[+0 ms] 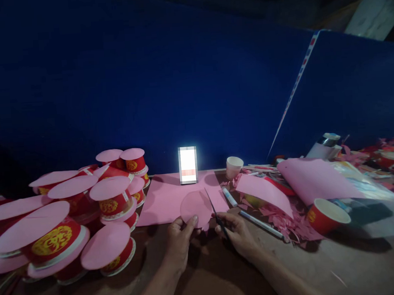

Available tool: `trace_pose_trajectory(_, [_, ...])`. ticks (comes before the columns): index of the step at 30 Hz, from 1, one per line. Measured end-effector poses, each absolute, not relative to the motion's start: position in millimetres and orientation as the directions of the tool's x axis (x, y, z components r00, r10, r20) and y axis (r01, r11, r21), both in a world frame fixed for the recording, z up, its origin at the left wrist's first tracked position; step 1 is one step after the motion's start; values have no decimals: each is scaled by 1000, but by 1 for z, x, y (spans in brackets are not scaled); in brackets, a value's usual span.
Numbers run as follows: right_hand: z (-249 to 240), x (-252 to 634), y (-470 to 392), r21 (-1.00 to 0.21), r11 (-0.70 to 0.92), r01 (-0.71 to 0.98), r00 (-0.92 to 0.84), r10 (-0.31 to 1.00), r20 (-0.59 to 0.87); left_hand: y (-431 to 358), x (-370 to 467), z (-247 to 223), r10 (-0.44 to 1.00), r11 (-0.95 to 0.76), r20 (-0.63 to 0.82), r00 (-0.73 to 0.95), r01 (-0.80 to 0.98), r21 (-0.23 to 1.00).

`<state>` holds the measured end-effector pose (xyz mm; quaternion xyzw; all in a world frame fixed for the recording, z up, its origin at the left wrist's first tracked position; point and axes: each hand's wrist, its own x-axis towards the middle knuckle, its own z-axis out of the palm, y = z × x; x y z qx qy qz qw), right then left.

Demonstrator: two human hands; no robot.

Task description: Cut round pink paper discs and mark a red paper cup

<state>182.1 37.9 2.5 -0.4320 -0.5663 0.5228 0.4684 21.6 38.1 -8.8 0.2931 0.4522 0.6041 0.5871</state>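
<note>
Pinched between the thumb and fingers of my left hand [183, 238] is a pink paper disc [196, 208], its lower right edge ragged. My right hand [235, 234] is closed on dark scissors [221, 224], whose blades point up and to the left beside the disc's right edge. Under and behind the disc lies a large pink sheet [163, 199] on the brown table [206, 281]. A lit phone-like screen, blurred out, [188, 165] stands upright at the sheet's back edge.
Red cups topped with pink discs [111, 207] crowd the left side. Toward the right are a white cup [235, 166], a glue tube [229, 197], a pen [261, 224], pink scraps [300, 230], a red cup [326, 215] and curved pink paper [317, 179]. A blue wall [178, 77] rises behind.
</note>
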Motion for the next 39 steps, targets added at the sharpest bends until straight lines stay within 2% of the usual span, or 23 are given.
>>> trace_pose_trajectory(11, [-4,186,41,-985,150,89,-186,974,132,38,21,-11,979,91,-160,-126,-432,897])
trace_pose_trajectory(39, [0,186,42,-981,138,136,-217,970,106,37,20,-6,966,91,-189,-174,-455,886])
